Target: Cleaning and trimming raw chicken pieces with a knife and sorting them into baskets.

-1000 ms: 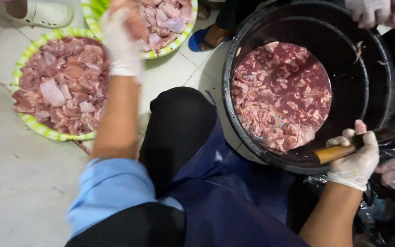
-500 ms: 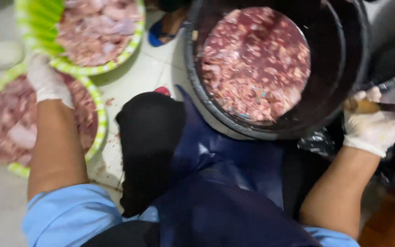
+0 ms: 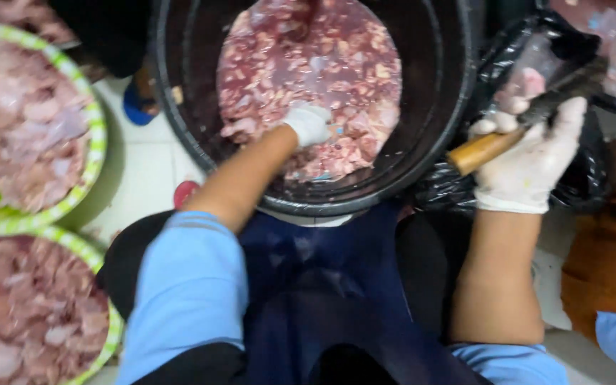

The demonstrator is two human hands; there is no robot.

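Meat: your left hand (image 3: 308, 125), gloved white, was down in the black tub (image 3: 450, 107), fingers curled into the raw meat pieces (image 3: 308, 64) near the front of the heap; whether they were shut on a piece could not be told, the fingertips being buried
Knife: your right hand (image 3: 529, 160), also gloved, was closed round the wooden handle (image 3: 483, 151) of a knife (image 3: 557, 89), held just outside the tub's right rim, over a black plastic bag (image 3: 579, 185); blade blurred
Handling, meat: you judged the pieces soft, wet and slippery, with no stiffness; single pieces light, the full tub heavy
Grip, meat: you would have done best to pinch one piece through its thick middle with thumb and several fingers, not at a thin edge, since the gloves looked slick
Handling, knife: rigid, sharp; you kept hold at the handle's far end, point turned away from your left arm
Surroundings: green-rimmed baskets (image 3: 94, 121) of paler meat stood at your left on the tiled floor (image 3: 144, 178), well apart from the tub
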